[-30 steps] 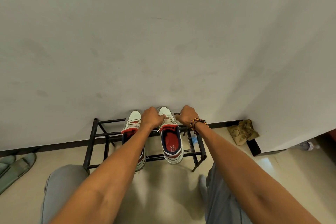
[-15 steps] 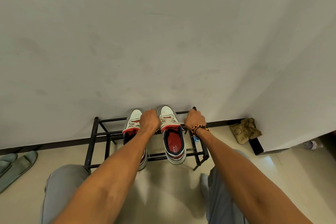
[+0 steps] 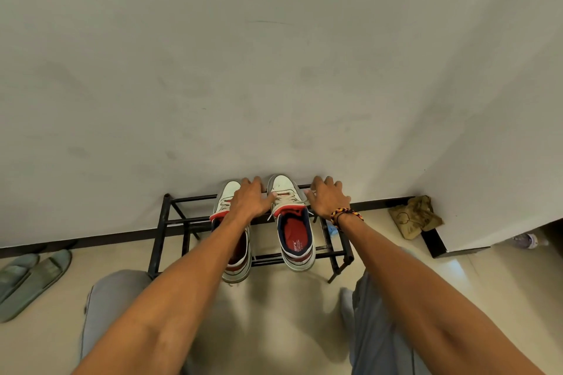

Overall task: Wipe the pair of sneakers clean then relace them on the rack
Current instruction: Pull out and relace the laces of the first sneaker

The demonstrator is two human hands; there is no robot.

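Two white sneakers with red and navy linings stand side by side, toes to the wall, on a black metal rack [image 3: 170,222]. My left hand [image 3: 249,199] lies with spread fingers over the left sneaker [image 3: 227,192], its thumb touching the laces of the right sneaker [image 3: 297,234]. To the right of that shoe, my right hand [image 3: 327,198] has its fingers spread over the rack's back bar. A loose white lace end [image 3: 301,202] runs from the right sneaker toward its thumb. Whether the thumb holds the lace is unclear.
The rack stands against a pale wall. Green slippers [image 3: 30,277] lie on the floor at the left. In the right corner sits a crumpled brown bag [image 3: 414,219], with a plastic bottle [image 3: 525,240] beyond it. Something blue [image 3: 332,230] lies under the rack. My grey-clad knees flank the rack.
Both hands were curled at the right sneaker's laces. The right hand moved right to the rack's back bar, and both hands now have their fingers spread.
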